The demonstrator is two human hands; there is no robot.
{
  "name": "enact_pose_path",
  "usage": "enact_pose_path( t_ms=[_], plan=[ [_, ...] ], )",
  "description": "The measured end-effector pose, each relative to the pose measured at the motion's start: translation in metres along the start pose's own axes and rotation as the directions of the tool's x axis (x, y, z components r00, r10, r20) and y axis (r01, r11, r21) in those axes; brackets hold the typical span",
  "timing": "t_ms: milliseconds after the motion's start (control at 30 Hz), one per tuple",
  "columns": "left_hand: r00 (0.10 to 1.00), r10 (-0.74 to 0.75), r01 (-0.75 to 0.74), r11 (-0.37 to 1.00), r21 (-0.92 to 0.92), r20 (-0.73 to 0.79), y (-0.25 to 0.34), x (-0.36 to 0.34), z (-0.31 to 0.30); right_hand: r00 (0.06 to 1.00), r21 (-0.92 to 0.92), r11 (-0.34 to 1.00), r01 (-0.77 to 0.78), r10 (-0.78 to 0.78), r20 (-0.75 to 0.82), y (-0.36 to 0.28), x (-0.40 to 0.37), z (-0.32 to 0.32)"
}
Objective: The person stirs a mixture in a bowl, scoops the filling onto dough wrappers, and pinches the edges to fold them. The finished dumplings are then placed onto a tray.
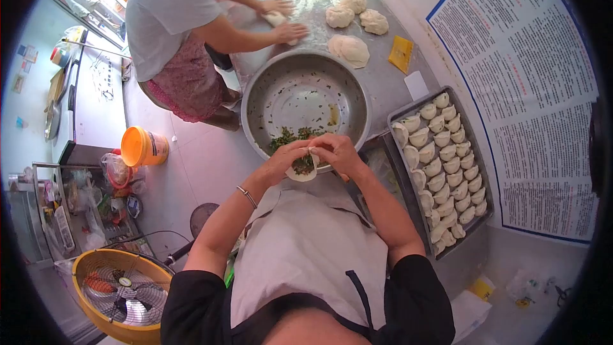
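Between my two hands is a round dumpling wrapper point(302, 176) with green and brown filling point(302, 165) on it. My left hand point(287, 157) pinches its upper left edge. My right hand point(338, 153) pinches the edge at the upper right, so the fingertips of both hands almost meet. The lower part of the wrapper hangs open with the filling showing. Just beyond my hands stands a large metal bowl point(255, 89), with chopped green filling point(290, 135) heaped at its near side and scraps stuck to its walls.
To the right, a metal tray point(426, 223) holds rows of folded dumplings point(447, 153). A co-worker point(179, 32) rolls dough point(276, 19) on the floured table point(383, 19), near several dough lumps point(340, 16). At left are an orange bucket point(155, 148) and a yellow fan point(89, 268).
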State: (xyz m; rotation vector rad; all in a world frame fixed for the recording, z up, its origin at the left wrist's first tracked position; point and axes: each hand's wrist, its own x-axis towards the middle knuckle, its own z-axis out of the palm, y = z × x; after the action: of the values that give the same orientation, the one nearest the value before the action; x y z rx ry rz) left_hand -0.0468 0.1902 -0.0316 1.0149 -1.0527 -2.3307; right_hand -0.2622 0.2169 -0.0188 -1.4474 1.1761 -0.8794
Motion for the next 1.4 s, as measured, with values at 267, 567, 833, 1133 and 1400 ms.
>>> enact_pose_path(
  t_ms=[267, 567, 833, 1133, 1400],
  plan=[
    [0.964, 0.08, -0.184, 0.889, -0.419, -0.254, -0.026, -0.007, 0.011, 0.967, -0.009, 0.991, 0.135, -0.133, -0.216, -0.003, 0.001, 0.023],
    [0.96, 0.166, -0.127, 0.976, 0.177, -0.226, -0.023, -0.021, -0.005, 0.963, -0.377, 0.887, 0.268, -0.256, 0.082, 0.001, 0.025, 0.034],
    [0.991, 0.1, -0.08, 0.977, 0.196, -0.093, -0.003, -0.039, -0.023, 0.971, -0.041, 0.997, 0.073, -0.061, 0.23, -0.016, 0.039, 0.038],
    [0.823, 0.389, -0.422, 0.906, 0.012, -0.415, -0.024, -0.047, -0.009, 0.959, -0.154, 0.947, 0.282, -0.276, 0.062, -0.015, 0.044, 0.067],
    [0.924, 0.246, -0.255, 0.967, 0.009, -0.294, -0.028, -0.041, -0.023, 0.888, -0.277, 0.852, 0.444, -0.376, 0.264, -0.017, 0.055, 0.058]
  ],
)
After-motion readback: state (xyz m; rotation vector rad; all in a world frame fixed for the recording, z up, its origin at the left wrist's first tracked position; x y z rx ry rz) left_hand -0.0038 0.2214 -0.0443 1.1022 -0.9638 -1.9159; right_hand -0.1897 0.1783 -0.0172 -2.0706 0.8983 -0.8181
